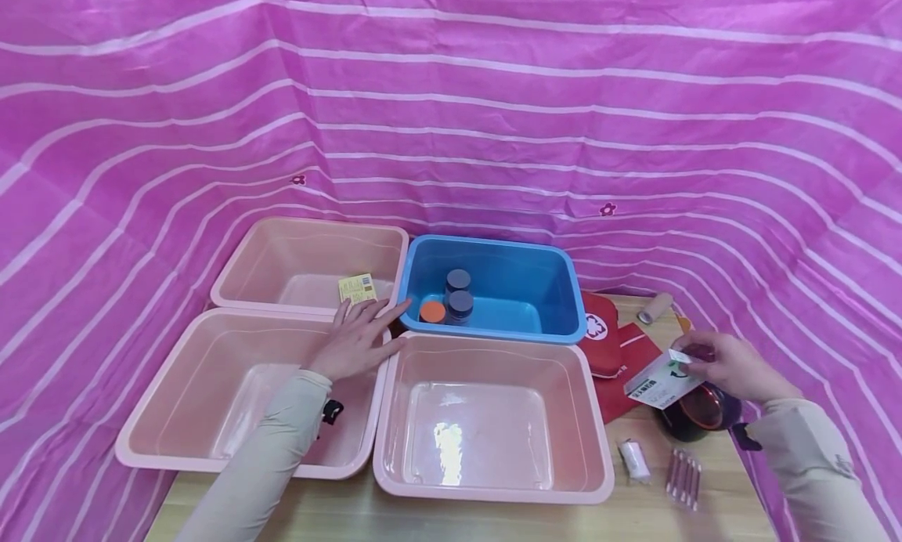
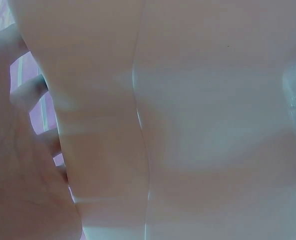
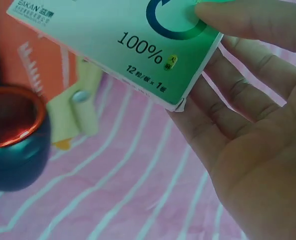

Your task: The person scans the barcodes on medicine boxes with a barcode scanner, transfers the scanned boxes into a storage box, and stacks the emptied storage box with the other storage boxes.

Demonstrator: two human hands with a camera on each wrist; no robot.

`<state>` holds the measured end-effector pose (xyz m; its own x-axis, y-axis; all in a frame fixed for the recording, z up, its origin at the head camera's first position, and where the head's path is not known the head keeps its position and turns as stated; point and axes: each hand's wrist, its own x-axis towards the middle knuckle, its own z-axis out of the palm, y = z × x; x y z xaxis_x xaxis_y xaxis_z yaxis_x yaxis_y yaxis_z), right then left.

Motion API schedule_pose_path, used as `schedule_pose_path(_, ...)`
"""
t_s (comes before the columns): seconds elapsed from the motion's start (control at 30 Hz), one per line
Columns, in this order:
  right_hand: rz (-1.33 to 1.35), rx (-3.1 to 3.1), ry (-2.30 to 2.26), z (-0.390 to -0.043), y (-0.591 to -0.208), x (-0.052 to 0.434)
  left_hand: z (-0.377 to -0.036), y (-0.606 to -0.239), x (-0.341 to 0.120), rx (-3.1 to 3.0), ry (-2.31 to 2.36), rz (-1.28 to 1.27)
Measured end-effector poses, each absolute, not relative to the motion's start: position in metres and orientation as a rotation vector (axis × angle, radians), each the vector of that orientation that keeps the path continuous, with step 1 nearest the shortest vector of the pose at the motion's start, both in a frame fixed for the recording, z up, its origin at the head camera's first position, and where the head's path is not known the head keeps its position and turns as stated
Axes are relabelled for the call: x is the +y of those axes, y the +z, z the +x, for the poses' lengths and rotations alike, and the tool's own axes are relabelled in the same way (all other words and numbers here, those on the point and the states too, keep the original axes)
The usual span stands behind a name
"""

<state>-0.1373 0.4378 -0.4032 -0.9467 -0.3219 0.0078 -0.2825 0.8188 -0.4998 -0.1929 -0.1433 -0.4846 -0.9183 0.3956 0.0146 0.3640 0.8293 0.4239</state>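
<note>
My right hand (image 1: 719, 362) pinches a white-and-green medicine box (image 1: 662, 381) by one end, thumb on its printed face. In the right wrist view the medicine box (image 3: 123, 45) shows "100%" and a round arrow, with fingers behind it. Below the box in the head view is a dark round pot (image 1: 701, 413) with a reddish inside. My left hand (image 1: 359, 340) rests with spread fingers over the rims where the bins meet. Those fingers lie along the edge of a pink bin (image 2: 103, 125) in the left wrist view.
Pink bins (image 1: 493, 491) surround a blue bin (image 1: 493, 338) holding dark-lidded jars (image 1: 460, 303) and an orange-lidded one (image 1: 433, 312). A yellow box (image 1: 358, 287) lies in the back-left bin. At right are a red case (image 1: 599, 342), a bandage roll (image 1: 655, 308), a white packet (image 1: 634, 460) and swabs (image 1: 683, 479).
</note>
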Motion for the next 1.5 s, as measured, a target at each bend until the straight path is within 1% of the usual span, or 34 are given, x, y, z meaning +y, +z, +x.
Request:
schedule_pose_path(0.3, -0.358, 2.882, -0.670, -0.137, -0.424, 0.447, -0.194, -0.485, -0.144, 2.917, 0.662, 0.605)
schedule_pose_path(0.57, -0.379, 2.844, -0.774, -0.135, -0.442, 0.454, -0.194, -0.483, -0.143, 2.909, 0.658, 0.609)
schedule_pose_path(0.77, -0.366, 2.833, -0.775, -0.134, -0.447, 0.455, -0.194, -0.484, -0.143, 2.908, 0.659, 0.603)
schedule_pose_path(0.97, -0.339, 2.818, -0.754, -0.132, -0.449, 0.455, -0.194, -0.485, -0.143, 2.910, 0.665, 0.599)
schedule_pose_path(1.3, -0.437, 2.876, -0.708, -0.132, -0.441, 0.446, -0.194, -0.484, -0.143, 2.912, 0.664, 0.604)
schedule_pose_path(1.5, -0.445, 2.925, -0.667, -0.133, -0.416, 0.433, -0.193, -0.485, -0.143, 2.919, 0.667, 0.604)
